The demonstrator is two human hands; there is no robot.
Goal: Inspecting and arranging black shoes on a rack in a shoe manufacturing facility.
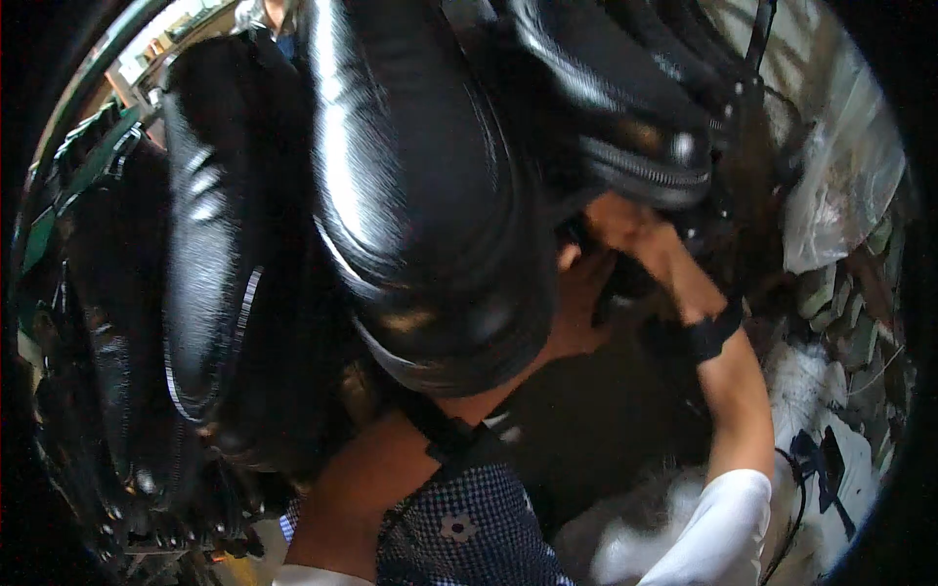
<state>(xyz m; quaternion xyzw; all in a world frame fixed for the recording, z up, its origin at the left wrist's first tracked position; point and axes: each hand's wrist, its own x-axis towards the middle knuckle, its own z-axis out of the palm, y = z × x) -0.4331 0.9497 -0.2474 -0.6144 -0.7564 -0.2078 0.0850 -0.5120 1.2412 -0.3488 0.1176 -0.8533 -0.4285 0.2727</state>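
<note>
I can't tell what the right hand (625,225) at two o'clock or left hand (583,298) at three grips; knocks could scuff the glossy black leather shoe (420,186).

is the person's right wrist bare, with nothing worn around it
No, a wide black band goes around the right wrist, between the right hand and the white fabric sleeve.
</note>
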